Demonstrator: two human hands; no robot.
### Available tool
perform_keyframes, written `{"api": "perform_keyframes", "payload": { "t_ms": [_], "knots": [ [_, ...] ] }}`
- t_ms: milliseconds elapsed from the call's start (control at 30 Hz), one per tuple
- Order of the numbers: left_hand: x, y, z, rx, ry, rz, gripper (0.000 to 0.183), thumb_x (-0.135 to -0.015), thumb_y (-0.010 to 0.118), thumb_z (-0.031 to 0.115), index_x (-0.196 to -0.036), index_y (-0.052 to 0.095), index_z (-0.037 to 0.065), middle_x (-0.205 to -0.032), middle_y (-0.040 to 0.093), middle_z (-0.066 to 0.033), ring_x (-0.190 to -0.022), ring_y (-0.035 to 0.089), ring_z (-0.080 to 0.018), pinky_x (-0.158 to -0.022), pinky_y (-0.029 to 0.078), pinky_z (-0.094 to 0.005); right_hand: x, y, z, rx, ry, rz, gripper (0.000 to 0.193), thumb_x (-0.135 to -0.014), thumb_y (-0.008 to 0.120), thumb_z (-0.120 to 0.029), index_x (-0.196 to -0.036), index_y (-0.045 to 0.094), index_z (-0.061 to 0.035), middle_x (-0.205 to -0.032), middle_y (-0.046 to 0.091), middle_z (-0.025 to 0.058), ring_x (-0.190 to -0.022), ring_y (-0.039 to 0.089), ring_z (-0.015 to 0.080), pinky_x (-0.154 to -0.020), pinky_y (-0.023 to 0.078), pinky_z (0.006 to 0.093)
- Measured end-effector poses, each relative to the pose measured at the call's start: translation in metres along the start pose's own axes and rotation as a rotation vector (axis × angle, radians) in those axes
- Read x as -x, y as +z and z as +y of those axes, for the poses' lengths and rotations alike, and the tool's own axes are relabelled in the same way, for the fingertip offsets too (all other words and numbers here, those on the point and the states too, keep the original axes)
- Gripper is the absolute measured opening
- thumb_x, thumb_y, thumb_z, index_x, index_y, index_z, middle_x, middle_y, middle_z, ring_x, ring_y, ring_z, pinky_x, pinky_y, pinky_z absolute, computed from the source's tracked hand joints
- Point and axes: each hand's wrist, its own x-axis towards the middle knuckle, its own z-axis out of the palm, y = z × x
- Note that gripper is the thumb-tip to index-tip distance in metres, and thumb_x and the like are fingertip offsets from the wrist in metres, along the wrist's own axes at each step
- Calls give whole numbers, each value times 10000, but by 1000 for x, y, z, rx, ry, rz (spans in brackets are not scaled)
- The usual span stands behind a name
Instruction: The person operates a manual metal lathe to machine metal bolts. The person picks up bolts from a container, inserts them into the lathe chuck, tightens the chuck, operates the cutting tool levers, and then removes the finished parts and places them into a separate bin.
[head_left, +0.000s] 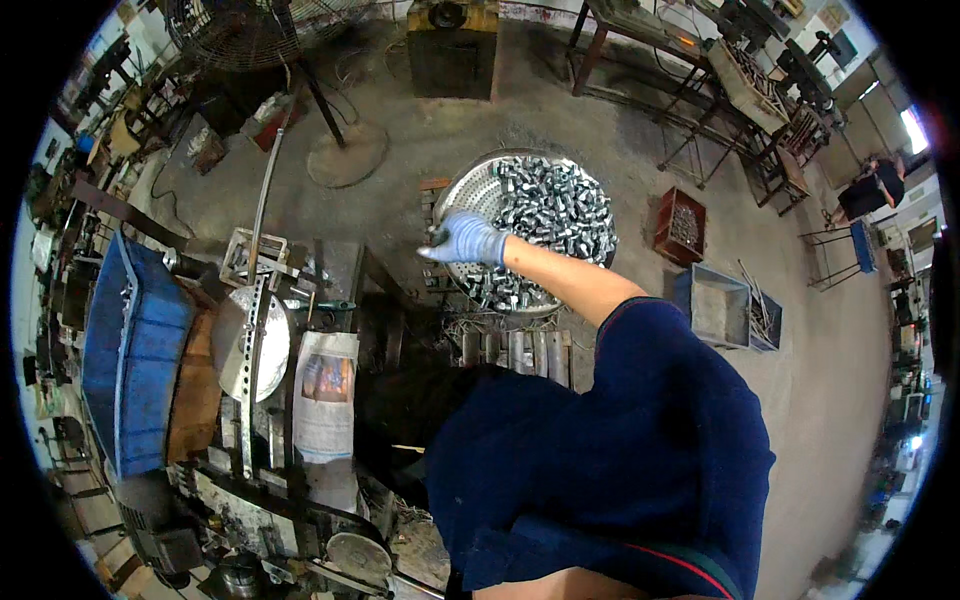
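Note:
My right hand (470, 241), in a pale blue and white glove, is over the left side of a large round perforated metal basket (476, 198). Its fingers look curled round, with one digit pointing left. A small dark patch shows at the fingers, too small to make out. Many short shiny metal parts (560, 205) are heaped in the basket, mostly on the right of the hand. Beside the hand, the perforated bottom lies bare. My left hand does not show; the dark blue shirt fills the lower middle.
On the left are a blue bin (150, 350), a round metal disc (252, 345), a long perforated bar (250, 400) and a printed paper sheet (326, 430). A red-brown box (680, 228) and grey bin (715, 308) stand on the floor right. Another person (872, 190) is far right.

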Motion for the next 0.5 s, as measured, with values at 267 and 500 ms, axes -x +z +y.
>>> {"api": "perform_keyframes", "payload": {
  "t_ms": [267, 500],
  "knots": [
    [-6, -6, 22, -43, 72, 8, 364, -904, 532, 253, -1085, 570, -61, -837, 633, -143, -742, 602, -197, -661, 497, -315, 41, 6, -226, -473, -982, 25, 508, -705, 597, -551, -853, 666, -70, -933, 543, 242, -831, 563, 376, -728, 464, 451],
    [-1, -31, -1, -39, 95, 145, 340, -884, 554, 235, -1036, 588, -67, -819, 633, -121, -723, 605, -198, -647, 492, -305, 110, 19, -357, -382, -1515, -66, 684, -653, 569, -604, -729, 651, 71, -976, 531, 297, -914, 530, 408, -802, 440, 434]
  ]
}}
